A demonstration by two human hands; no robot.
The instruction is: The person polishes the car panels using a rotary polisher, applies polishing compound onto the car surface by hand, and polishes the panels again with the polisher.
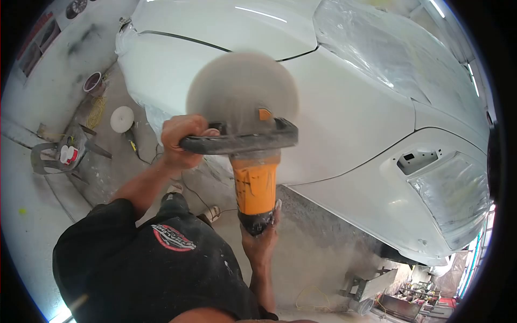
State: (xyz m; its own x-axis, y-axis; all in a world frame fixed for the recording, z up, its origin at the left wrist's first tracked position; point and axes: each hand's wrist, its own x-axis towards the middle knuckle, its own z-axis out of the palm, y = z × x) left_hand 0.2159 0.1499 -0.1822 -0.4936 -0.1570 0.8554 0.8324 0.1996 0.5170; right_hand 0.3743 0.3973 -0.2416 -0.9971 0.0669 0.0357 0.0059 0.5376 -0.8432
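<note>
The orange power tool (255, 188) is positioned in front of the pale car body (344, 113), with its round disc (242, 83) overlapping the panel seam in view; contact between disc and panel cannot be confirmed. The disc outline is blurred. The left hand (182, 137) is closed around the left end of the black handle (247, 142), fingers curled over the bar. The right hand (260, 239) is wrapped around the black rear end of the tool housing, below the orange section. Clear film (371, 46) covers the upper right area of the car body; a second film sheet (455, 194) covers an opening near its right edge. On the floor (323, 258), left of the car body, lies a corded tool with a white pad (122, 119). Near it stands a stool (81, 144) bearing a red-and-white object (68, 155). A bucket (93, 83) sits farther back, near the wall.
</note>
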